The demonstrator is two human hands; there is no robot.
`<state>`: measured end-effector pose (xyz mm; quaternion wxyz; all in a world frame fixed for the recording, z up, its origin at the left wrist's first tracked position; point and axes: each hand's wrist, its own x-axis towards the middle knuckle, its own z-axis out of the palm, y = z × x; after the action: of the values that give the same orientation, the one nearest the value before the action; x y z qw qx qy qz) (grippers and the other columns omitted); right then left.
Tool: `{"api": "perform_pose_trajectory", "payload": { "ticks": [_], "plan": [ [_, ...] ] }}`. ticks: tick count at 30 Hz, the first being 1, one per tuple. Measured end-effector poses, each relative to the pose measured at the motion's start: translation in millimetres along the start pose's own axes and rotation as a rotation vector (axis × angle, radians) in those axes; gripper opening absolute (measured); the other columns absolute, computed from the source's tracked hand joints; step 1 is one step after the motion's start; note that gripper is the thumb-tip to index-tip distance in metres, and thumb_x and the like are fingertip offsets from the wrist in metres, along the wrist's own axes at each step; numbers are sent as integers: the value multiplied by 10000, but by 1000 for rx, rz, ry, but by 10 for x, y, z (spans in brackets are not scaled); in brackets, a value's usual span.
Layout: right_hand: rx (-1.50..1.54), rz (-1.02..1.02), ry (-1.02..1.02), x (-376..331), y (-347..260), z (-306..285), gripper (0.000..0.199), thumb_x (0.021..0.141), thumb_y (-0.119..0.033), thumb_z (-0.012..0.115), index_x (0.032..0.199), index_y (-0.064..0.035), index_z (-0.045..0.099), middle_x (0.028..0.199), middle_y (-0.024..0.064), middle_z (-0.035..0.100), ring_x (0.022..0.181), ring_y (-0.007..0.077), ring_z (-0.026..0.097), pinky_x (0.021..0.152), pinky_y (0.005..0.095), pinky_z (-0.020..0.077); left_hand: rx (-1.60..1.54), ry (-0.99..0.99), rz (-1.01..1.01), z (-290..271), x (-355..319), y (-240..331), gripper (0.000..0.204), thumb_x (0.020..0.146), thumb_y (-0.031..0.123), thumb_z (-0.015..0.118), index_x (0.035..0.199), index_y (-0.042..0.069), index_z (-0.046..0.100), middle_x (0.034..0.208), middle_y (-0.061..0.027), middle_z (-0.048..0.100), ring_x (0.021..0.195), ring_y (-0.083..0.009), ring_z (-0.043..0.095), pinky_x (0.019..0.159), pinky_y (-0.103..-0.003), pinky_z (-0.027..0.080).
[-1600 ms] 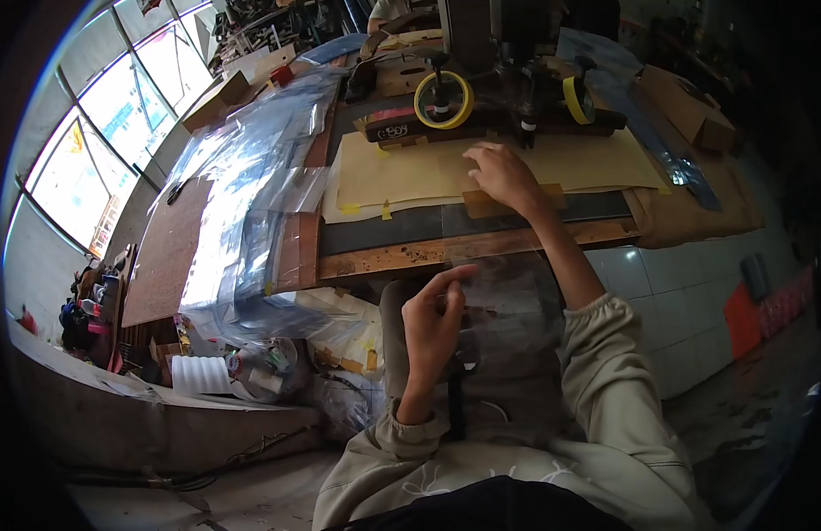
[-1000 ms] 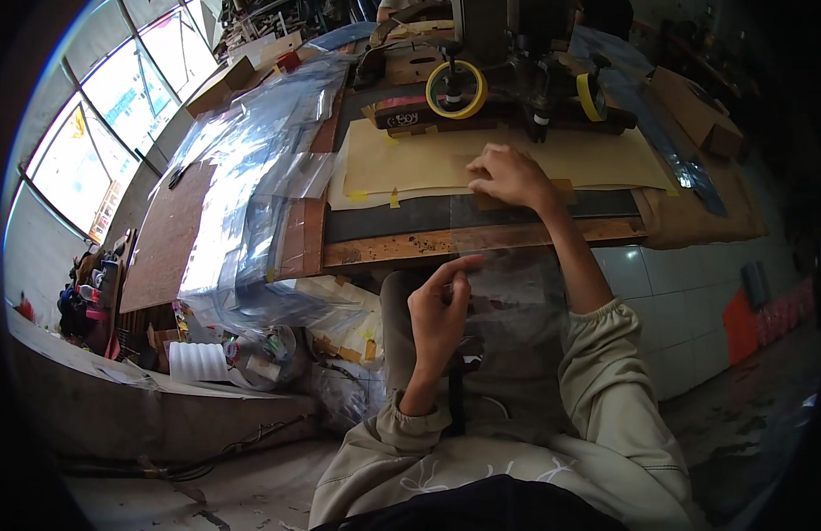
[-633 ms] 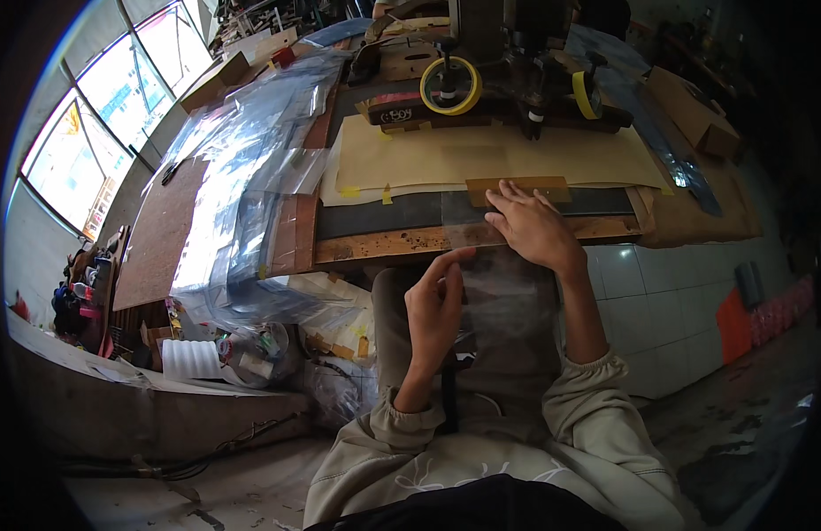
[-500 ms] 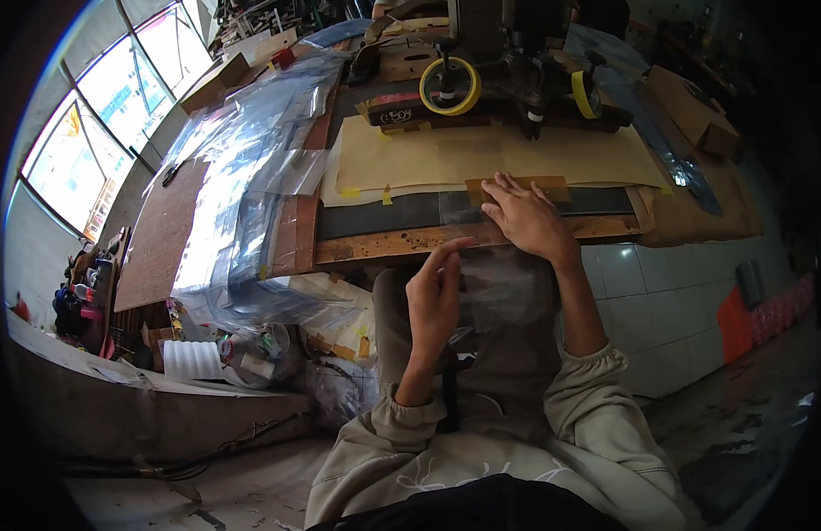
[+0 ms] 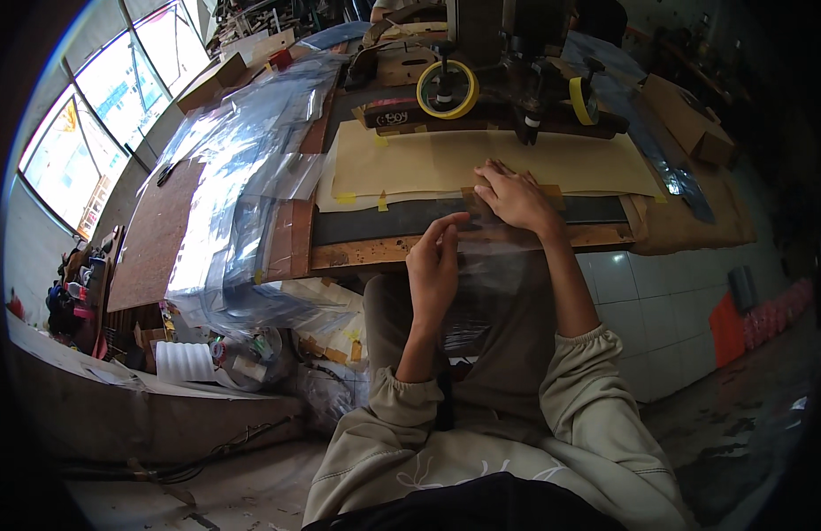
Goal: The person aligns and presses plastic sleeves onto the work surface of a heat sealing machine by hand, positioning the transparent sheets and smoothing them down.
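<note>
My right hand (image 5: 518,202) lies over the front edge of a cream sheet (image 5: 410,164), fingers stretched out and pressing down. Under and beside its palm is a translucent amber strip (image 5: 550,190). From there a clear plastic sheet (image 5: 494,273) hangs over the wooden table edge above my lap. My left hand (image 5: 433,270) is raised in front of that edge, its index finger and thumb closed at the left side of the clear sheet. The exact contact there is hard to see.
A dark machine with yellow rings (image 5: 447,88) stands just behind the cream sheet. Glossy clear plastic sheets (image 5: 238,195) pile up on the left. A cardboard box (image 5: 686,119) and brown paper (image 5: 694,221) lie to the right. A white foam roll (image 5: 185,362) sits low at left.
My right hand has slid a little forward and left on the cream sheet. My left hand has risen slightly with the clear plastic sheet, closer to the table edge.
</note>
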<state>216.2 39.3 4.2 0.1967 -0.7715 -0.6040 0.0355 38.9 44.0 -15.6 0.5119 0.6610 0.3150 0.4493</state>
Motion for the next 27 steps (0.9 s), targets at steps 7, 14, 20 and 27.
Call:
{"api": "perform_pose_trajectory", "payload": {
  "ticks": [7, 14, 20, 27],
  "plan": [
    [-20, 28, 1, 133, 41, 79, 406, 914, -335, 397, 1240, -99, 453, 1367, 106, 380, 1280, 251, 331, 1043, 546, 221, 93, 15, 52, 15, 112, -32, 178, 904, 94, 479, 1003, 53, 621, 520, -20, 418, 474, -55, 360, 448, -237, 299],
    [-54, 59, 17, 175, -8, 97, 409, 915, -325, 381, 1249, -97, 435, 1374, 101, 371, 1288, 243, 321, 1039, 552, 214, 368, -36, 245, -34, 253, 162, 158, 897, 103, 466, 924, 25, 601, 652, -178, 574, 568, -341, 560, 546, -357, 418],
    [-60, 35, 69, 197, 46, 134, 396, 902, -311, 393, 1219, -82, 454, 1345, 104, 404, 1269, 248, 346, 1029, 547, 233, 353, -220, 129, -139, 342, 118, 166, 886, 96, 472, 958, 23, 603, 677, -175, 588, 598, -317, 579, 576, -331, 433],
    [-19, -1, 89, 238, 126, 164, 381, 871, -289, 422, 1185, -80, 473, 1305, 102, 440, 1211, 263, 413, 1000, 528, 279, 253, -364, 200, -196, 422, 25, 191, 876, 82, 482, 1011, 20, 604, 676, -157, 590, 548, -209, 539, 570, -299, 425]
  ]
}}
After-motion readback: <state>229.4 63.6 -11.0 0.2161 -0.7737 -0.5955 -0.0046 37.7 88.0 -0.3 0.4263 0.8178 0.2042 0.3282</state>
